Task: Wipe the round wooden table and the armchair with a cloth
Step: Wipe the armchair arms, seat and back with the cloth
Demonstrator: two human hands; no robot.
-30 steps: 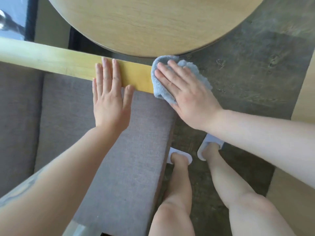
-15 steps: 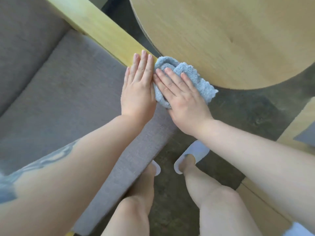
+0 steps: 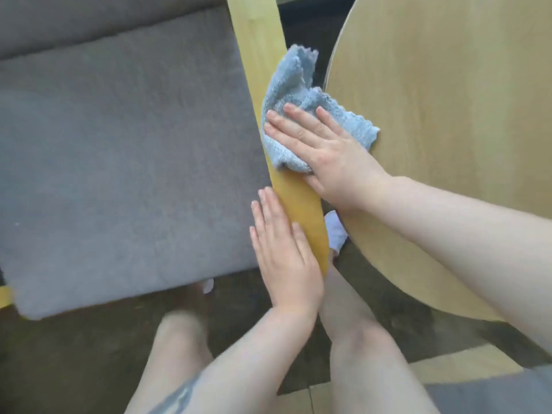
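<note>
A crumpled light-blue cloth (image 3: pixel 294 97) lies on the yellow wooden armrest (image 3: pixel 260 46) of the armchair. My right hand (image 3: pixel 322 150) presses flat on the cloth with straight fingers. My left hand (image 3: pixel 283 252) rests flat on the front end of the same armrest, fingers straight, holding nothing. The armchair's grey seat cushion (image 3: pixel 128 162) fills the left of the view. The round wooden table (image 3: pixel 448 100) stands close on the right, its rim just beside the cloth.
Dark patterned floor (image 3: pixel 89 354) lies below, with my bare legs and white slippers (image 3: pixel 336 230) between chair and table. A lighter wooden floor strip (image 3: pixel 466 369) shows at the bottom right. The gap between armrest and table is narrow.
The view has swung so the armrest now runs top to bottom. My right hand has slid the cloth farther up the armrest, away from my left hand, which stays near the front end.
</note>
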